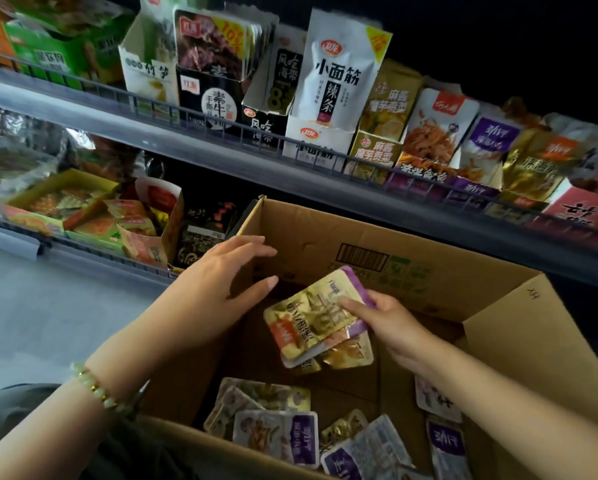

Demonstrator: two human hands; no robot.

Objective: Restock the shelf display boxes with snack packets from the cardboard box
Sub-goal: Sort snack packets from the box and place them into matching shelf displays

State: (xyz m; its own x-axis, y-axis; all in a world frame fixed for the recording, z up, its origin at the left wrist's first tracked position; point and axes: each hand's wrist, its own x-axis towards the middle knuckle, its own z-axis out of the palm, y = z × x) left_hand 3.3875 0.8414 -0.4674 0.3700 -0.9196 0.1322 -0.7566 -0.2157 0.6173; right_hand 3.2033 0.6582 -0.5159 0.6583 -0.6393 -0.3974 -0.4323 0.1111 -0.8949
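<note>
The right hand (pixel 394 327) grips a small stack of gold and purple foil snack packets (pixel 314 320). Its fingers (pixel 353 304) curl over the stack's right edge and hold it above the middle of the open brown cardboard box (pixel 325 237). The left hand (pixel 221 275) hovers over the box's far left corner, its fingers (pixel 256 252) spread, relaxed and holding nothing. A pale green bead bracelet (pixel 93 386) circles its wrist. Loose purple and white snack packets (pixel 276 434) lie on the box floor at the near side. Beyond the box, printed card display boxes (pixel 373 154) stand in a row on the grey wire-fronted upper shelf (pixel 204 123), with packets upright in them.
</note>
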